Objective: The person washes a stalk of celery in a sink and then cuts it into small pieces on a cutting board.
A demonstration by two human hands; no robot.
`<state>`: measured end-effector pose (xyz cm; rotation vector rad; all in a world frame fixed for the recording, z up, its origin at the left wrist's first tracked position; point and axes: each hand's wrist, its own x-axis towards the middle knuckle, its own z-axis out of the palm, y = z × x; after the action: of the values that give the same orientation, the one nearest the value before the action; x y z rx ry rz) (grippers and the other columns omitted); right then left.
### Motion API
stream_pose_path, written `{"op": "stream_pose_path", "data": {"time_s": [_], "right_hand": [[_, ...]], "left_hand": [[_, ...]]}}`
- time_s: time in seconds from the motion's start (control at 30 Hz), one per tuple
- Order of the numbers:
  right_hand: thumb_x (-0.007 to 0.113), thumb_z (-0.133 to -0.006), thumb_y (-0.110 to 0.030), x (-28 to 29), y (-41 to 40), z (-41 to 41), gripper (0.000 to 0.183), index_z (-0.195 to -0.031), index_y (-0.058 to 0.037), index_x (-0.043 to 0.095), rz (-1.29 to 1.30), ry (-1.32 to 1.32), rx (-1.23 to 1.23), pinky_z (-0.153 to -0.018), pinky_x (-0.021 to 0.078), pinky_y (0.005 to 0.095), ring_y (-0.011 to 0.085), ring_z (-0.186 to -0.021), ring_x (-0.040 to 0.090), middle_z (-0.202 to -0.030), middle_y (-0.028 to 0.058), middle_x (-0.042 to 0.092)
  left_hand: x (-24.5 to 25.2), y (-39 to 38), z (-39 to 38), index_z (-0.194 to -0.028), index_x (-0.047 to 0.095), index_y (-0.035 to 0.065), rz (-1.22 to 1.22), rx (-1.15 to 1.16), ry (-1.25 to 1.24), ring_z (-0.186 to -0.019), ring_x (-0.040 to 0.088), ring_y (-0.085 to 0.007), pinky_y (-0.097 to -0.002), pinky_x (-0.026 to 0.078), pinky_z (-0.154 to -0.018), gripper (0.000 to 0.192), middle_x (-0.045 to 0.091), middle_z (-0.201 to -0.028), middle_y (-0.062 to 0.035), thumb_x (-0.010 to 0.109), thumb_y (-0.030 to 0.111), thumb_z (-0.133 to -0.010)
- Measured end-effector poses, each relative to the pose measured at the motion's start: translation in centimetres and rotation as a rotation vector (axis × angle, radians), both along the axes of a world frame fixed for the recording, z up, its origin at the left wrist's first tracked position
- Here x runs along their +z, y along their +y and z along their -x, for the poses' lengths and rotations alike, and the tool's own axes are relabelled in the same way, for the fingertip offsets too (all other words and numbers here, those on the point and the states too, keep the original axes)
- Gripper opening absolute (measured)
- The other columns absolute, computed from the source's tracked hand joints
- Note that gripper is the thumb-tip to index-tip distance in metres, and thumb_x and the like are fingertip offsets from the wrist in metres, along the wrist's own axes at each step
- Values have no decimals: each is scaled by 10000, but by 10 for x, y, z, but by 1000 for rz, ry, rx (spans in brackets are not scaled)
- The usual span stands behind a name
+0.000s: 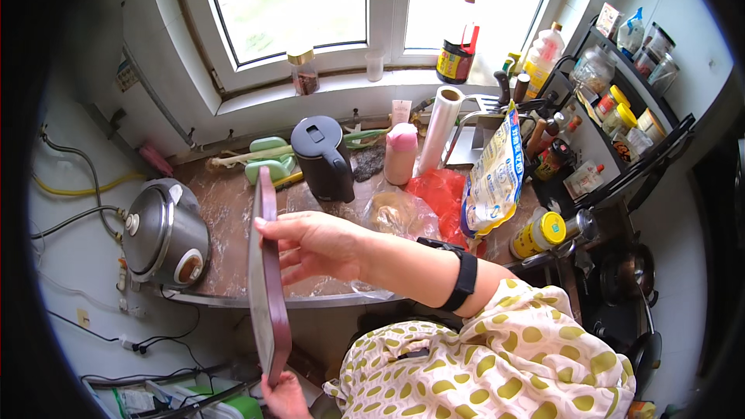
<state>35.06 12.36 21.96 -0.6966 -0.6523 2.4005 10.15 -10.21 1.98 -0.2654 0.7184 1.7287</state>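
A flat rectangular board (275, 297) with a purplish-brown edge and a pale grey face stands on edge, seen almost side-on, in front of the counter. My right hand (317, 244) grips its upper part, thumb on the rim and fingers on the side towards the right. At the lower end, my left hand (285, 397) holds the bottom corner; part of that hand is cut off by the picture's lower rim. Most of the board's broad face is turned away, so its exact kind cannot be told. A black band (461, 282) circles my right forearm.
An electric pressure cooker (169, 238) stands left on the brown countertop (224, 244). Behind are a black kettle (323, 157), a pink-capped bottle (401, 154) and a plastic-film roll (439, 131). A printed bag (495, 171) and a spice rack (617, 93) are at right.
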Motion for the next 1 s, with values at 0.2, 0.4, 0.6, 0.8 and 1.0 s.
{"op": "stream_pose_path", "data": {"time_s": [0.2, 0.4, 0.6, 0.8, 1.0], "right_hand": [[530, -877, -296, 112, -40, -18, 245, -971, -73, 568, -401, 94, 43, -772, 491, 287, 112, -839, 592, -960, 10, 606], [421, -908, -164, 176, -49, -73, 242, -1028, 36, 488, -647, 15, -336, -830, 471, 385, 288, -1009, 530, -1087, 222, 516], [467, -835, 56, 237, -65, -127, 58, -858, 108, 478, -526, 9, -983, -875, 488, 458, 411, -1099, 441, -1163, 320, 376], [500, -850, -72, 233, -22, -205, 206, -966, 91, 451, -778, -5, -827, -947, 350, 583, 456, -1266, 156, -1274, 304, 229], [357, -937, -270, 236, 32, -294, 386, -1120, 70, 371, -621, -144, -1126, -863, 371, 657, 572, -1209, 95, -1266, 379, 226]], "left_hand": [[159, 22, -31, -996, 542, 3, -59, 6, 184, -863, 571, -167, -323, 468, -799, 207, 606, -960, -81, 485, 175, -895], [166, 126, -37, -1273, 332, -49, -763, -276, 236, -1053, 500, -182, -338, 398, -924, 547, 281, -1380, -147, 394, 366, -921], [133, 149, -60, -1154, 467, 26, -672, -546, 212, -886, 587, -179, -354, 448, -857, 382, 528, -1161, -120, 411, 325, -922], [81, 115, -35, -1086, 506, 57, -309, -453, 212, -836, 567, -148, -331, 463, -807, 274, 581, -1025, -62, 465, 258, -904], [58, 90, -19, -1067, 516, 63, -241, -373, 220, -838, 569, -136, -305, 464, -792, 264, 581, -1030, -50, 457, 264, -906]]}}
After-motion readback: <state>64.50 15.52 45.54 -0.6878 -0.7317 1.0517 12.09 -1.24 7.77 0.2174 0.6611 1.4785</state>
